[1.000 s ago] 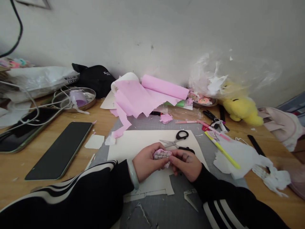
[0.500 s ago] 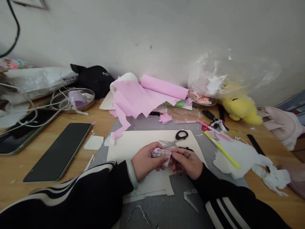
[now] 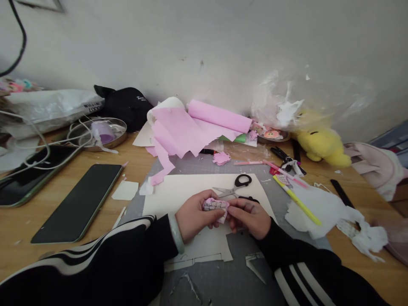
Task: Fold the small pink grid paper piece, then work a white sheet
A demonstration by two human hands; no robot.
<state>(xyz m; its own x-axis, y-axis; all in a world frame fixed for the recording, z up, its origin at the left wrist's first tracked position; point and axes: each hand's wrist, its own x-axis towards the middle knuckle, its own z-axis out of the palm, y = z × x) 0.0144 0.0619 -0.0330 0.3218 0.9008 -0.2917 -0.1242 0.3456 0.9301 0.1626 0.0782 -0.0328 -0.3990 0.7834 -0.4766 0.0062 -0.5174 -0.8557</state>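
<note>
- Two hands pinch one small pink paper piece (image 3: 216, 206) with black grid lines: left hand (image 3: 195, 214), right hand (image 3: 249, 217).
- Black-handled scissors (image 3: 236, 187) lie just behind, on the cream sheet (image 3: 178, 191).

Black sleeves (image 3: 105, 259) with white stripes; a pale jade bangle (image 3: 177, 233) circles the left wrist.

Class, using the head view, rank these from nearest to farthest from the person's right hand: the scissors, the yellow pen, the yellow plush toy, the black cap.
1. Scissors: just behind the right hand.
2. Yellow pen: to its right.
3. Yellow plush toy: far right, by the wall.
4. Black cap: far left, by the wall.
</note>
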